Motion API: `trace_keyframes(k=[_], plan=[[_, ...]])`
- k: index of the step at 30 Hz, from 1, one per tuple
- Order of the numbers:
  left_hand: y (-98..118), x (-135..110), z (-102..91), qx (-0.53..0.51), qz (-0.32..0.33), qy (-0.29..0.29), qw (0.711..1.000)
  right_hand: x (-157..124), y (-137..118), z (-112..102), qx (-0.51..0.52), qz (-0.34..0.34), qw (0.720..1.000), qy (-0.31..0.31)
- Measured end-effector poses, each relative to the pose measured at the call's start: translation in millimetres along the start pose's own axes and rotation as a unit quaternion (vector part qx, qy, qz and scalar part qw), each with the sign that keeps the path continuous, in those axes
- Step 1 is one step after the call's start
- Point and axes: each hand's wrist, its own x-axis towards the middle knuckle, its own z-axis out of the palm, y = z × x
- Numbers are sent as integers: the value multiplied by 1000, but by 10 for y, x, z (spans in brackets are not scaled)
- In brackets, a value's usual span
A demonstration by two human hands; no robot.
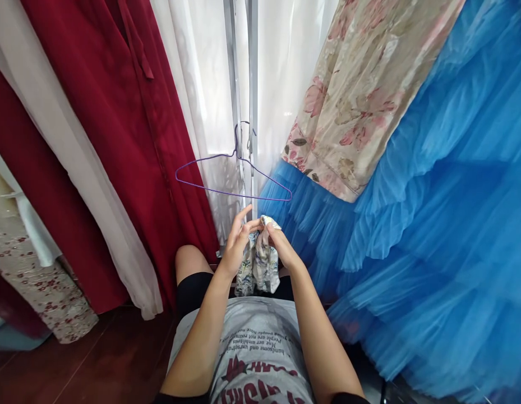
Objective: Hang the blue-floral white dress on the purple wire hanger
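Note:
A small piece of patterned fabric (266, 268), pale with blue, grey and yellow markings, hangs in folds between my hands, in front of my lap. My right hand (282, 246) pinches its bunched upper edge between thumb and fingers. On the other side, my left hand (237, 242) has its thumb and some fingers closed at the same upper edge, with the index finger raised and stretched out. Just beyond my fingertips hangs a bare purple wire hanger (226, 192). The fabric's full shape is hidden by its folds.
Metal uprights (253, 84) stand behind the hanger, before a white curtain (201, 73). Long red garments (159, 140) hang at left. To the right hang a floral beige garment (348, 123) and a large blue tulle dress (445, 241). Dark red tiles (113, 353) cover the floor.

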Motion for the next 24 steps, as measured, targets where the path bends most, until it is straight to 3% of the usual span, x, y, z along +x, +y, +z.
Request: trace_keyframes(k=[5, 8, 10, 14, 15, 17, 19, 20, 24], plan=[[92, -28, 143, -4, 14, -28, 999, 19, 14, 5, 38, -25, 998, -44], [189, -33, 174, 10, 24, -50, 998, 9, 34, -3, 84, -22, 996, -5], [276, -32, 70, 42, 2, -71, 997, -19, 32, -50, 122, 5, 992, 4], [338, -24, -387, 121, -138, -121, 976, -135, -56, -191, 118, 101, 985, -78], [307, -20, -489, 143, -157, -109, 971, -170, -101, -214, 107, 112, 983, -94], [191, -12, -584, 184, -131, -67, 972, -236, -220, -237, 91, 114, 981, -124], [36, -10, -500, 197, -60, -78, 975, -285, -380, -262, 75, 102, 976, -175], [-42, -14, -401, 189, -36, -120, 974, -303, -474, -292, 60, 92, 971, -214], [-246, -83, 44, 173, -80, -316, 929, -329, -917, -579, -64, 50, 906, -415]])
